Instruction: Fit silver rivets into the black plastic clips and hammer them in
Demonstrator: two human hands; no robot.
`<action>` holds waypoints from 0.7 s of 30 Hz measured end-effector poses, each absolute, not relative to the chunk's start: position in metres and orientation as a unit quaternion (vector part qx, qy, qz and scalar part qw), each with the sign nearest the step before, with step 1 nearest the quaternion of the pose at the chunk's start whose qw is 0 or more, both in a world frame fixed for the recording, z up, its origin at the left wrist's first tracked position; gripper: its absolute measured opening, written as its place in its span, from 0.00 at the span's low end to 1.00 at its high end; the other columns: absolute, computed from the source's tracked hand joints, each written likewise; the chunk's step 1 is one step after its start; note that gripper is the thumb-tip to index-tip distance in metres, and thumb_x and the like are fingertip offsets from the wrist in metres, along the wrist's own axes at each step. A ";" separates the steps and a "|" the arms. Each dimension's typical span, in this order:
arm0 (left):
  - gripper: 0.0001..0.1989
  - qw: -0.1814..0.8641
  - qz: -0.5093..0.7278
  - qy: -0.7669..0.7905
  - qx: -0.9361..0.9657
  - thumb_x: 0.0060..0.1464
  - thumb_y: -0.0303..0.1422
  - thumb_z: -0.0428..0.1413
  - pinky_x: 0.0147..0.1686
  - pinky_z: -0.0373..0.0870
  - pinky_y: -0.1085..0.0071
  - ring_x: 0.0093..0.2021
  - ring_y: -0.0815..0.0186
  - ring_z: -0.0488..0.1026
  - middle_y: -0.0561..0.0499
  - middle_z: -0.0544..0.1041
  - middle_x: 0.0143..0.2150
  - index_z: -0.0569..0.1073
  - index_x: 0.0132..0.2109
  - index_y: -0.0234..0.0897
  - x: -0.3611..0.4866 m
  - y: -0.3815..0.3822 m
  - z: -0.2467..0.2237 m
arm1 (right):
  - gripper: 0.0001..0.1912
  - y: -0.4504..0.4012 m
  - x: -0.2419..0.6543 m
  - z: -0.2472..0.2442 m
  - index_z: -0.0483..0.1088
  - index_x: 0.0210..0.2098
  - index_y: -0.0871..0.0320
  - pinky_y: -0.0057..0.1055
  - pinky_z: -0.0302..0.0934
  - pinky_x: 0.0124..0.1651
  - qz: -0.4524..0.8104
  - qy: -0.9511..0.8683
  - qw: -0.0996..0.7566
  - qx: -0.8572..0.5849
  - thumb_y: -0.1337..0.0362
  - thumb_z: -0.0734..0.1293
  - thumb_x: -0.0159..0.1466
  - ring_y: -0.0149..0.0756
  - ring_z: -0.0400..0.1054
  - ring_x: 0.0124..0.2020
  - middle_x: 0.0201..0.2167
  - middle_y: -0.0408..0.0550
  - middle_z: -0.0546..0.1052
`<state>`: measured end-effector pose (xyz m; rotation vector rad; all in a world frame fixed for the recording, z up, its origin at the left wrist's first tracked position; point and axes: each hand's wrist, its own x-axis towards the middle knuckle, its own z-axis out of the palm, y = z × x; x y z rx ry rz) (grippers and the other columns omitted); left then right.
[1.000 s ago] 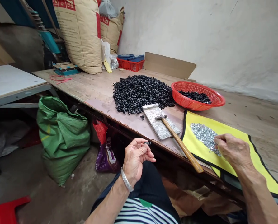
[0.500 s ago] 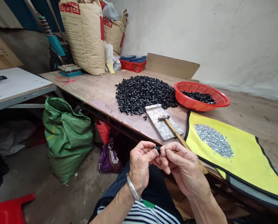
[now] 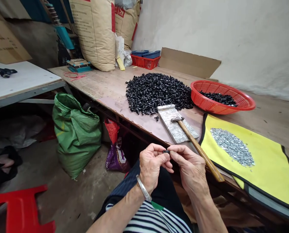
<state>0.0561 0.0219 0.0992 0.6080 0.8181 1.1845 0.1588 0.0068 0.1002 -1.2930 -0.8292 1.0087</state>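
Two bare hands meet above the person's lap, over a striped shirt (image 3: 154, 220). The left hand (image 3: 151, 165), a silver bangle (image 3: 143, 188) on its wrist, and the right hand (image 3: 189, 170) sit just apart, their fingers (image 3: 180, 150) curled inward and pressed together at the tips, pinching a small black piece (image 3: 166, 151) from either side. It lies between the two thumbs and forefingers, about equally near both hands, its long axis seeming to run sideways from one to the other, though it is too small to be sure. Just beyond, at the edge of the bench (image 3: 93, 81), a wooden-handled hammer (image 3: 200, 149) rests on a pale, rough slab (image 3: 167, 118). To the right lies a yellow mat (image 3: 268, 176) bearing a heap of small silver pieces (image 3: 231, 147); ahead are a large heap of black pieces (image 3: 157, 94) and a red basket (image 3: 245, 102) holding more. Below the bench, a green sack (image 3: 75, 136) and a purple bag (image 3: 115, 158) stand on the floor. Farther off, paper sacks (image 3: 95, 32) lean against the wall (image 3: 207, 26).
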 end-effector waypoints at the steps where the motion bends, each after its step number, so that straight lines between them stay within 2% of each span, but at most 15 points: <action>1: 0.08 0.708 0.534 0.371 0.275 0.39 0.26 0.60 0.14 0.70 0.71 0.16 0.68 0.68 0.55 0.70 0.16 0.69 0.30 0.31 0.056 0.022 0.099 | 0.07 0.007 0.159 0.099 0.75 0.28 0.57 0.29 0.60 0.32 0.444 -0.350 0.607 -0.559 0.63 0.73 0.48 0.33 0.65 0.29 0.26 0.43 0.75; 6: 0.08 0.704 0.538 0.375 0.273 0.39 0.27 0.61 0.13 0.70 0.71 0.16 0.68 0.68 0.55 0.71 0.17 0.69 0.30 0.32 0.055 0.022 0.098 | 0.08 0.011 0.160 0.099 0.75 0.25 0.60 0.26 0.60 0.29 0.479 -0.321 0.606 -0.549 0.64 0.74 0.46 0.29 0.64 0.25 0.23 0.43 0.74; 13: 0.07 0.709 0.532 0.373 0.276 0.38 0.27 0.60 0.12 0.68 0.72 0.16 0.67 0.68 0.53 0.71 0.16 0.69 0.29 0.31 0.053 0.022 0.093 | 0.05 0.011 0.157 0.098 0.72 0.24 0.61 0.26 0.57 0.17 0.532 -0.308 0.581 -0.533 0.66 0.71 0.47 0.29 0.62 0.16 0.17 0.43 0.71; 21: 0.07 0.712 0.519 0.369 0.297 0.40 0.29 0.61 0.14 0.67 0.74 0.15 0.70 0.67 0.52 0.72 0.17 0.71 0.28 0.30 0.048 0.023 0.095 | 0.07 0.012 0.159 0.106 0.73 0.23 0.61 0.25 0.59 0.18 0.571 -0.286 0.579 -0.508 0.68 0.73 0.44 0.28 0.64 0.16 0.15 0.42 0.71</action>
